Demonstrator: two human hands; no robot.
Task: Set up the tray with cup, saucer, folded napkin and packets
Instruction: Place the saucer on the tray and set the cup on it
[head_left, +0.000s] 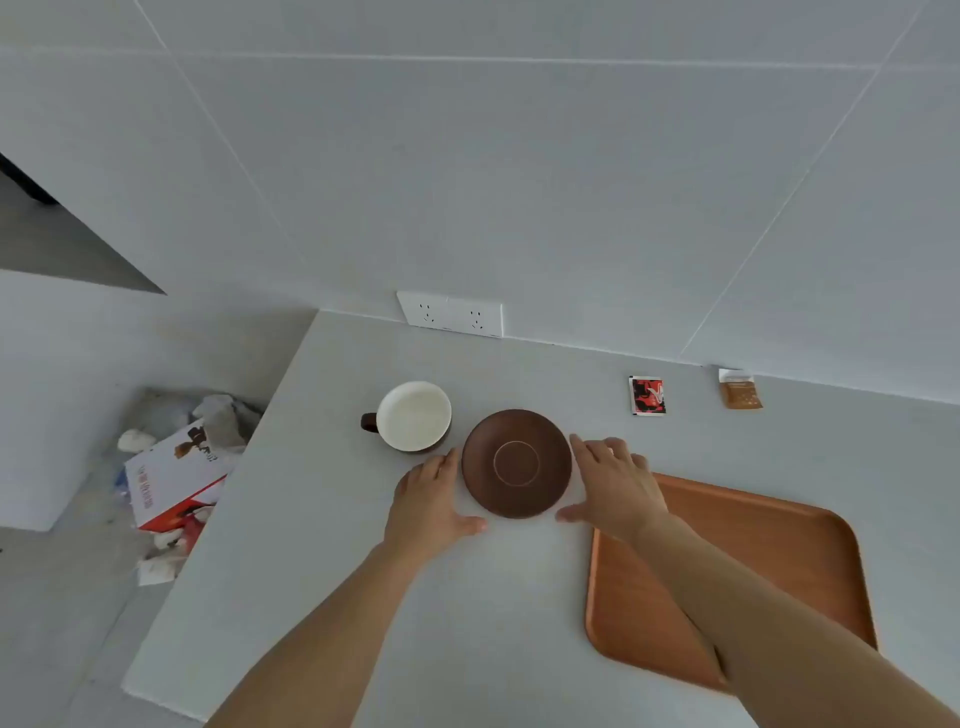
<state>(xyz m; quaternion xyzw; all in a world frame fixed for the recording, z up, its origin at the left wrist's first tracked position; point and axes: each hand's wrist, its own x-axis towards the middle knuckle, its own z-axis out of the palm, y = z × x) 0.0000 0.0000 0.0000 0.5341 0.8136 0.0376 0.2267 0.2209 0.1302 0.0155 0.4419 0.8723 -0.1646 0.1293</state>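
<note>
A brown saucer (516, 463) lies flat on the grey counter. My left hand (431, 504) is at its left edge and my right hand (615, 483) at its right edge, fingers spread, both close to the rim; whether they touch it I cannot tell. A cup (414, 415), white inside with a dark handle pointing left, stands just behind and left of the saucer. The orange wooden tray (779, 540) lies to the right, bare, partly under my right forearm. A red packet (648, 396) and a brown packet (740, 389) lie near the wall. No napkin is in view.
A double wall socket (450, 314) sits on the tiled wall behind the counter. The counter's left edge drops off to a floor with a bin of rubbish and a white-and-red box (174, 475).
</note>
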